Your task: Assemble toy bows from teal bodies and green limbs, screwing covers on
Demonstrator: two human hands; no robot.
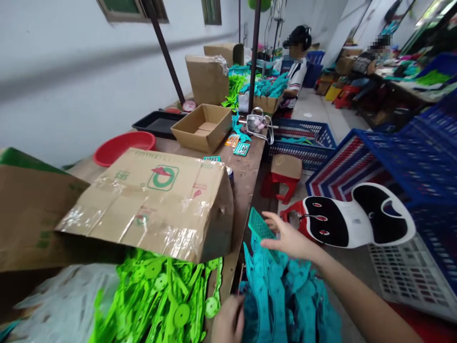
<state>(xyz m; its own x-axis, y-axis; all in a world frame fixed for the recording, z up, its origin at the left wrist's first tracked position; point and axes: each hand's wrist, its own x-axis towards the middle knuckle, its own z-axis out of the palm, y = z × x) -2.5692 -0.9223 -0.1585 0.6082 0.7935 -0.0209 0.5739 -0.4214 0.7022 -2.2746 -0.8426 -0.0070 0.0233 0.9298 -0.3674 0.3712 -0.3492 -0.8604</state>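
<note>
Teal plastic parts [271, 295], long and curved with round discs, are heaped at the lower middle beside the table edge. A small green perforated plate [260, 225] stands tilted at the top of this heap. My right hand [287, 236] reaches in from the right, thumb and fingers apart around the plate's near right side; a firm hold is not visible. At the bottom edge, my left hand [228, 320] is curled beside the teal heap, and what it grips, if anything, is hidden. Bright green plastic parts [160, 295] are piled on the table to its left.
A large taped cardboard box [150, 195] lies over the table [246, 176]. Behind it are a red basin [124, 146], a black tray [157, 125] and an open carton [203, 126]. A red stool [285, 174], a panda-patterned seat [357, 216] and blue crates [385, 166] stand right. Two people sit farther back.
</note>
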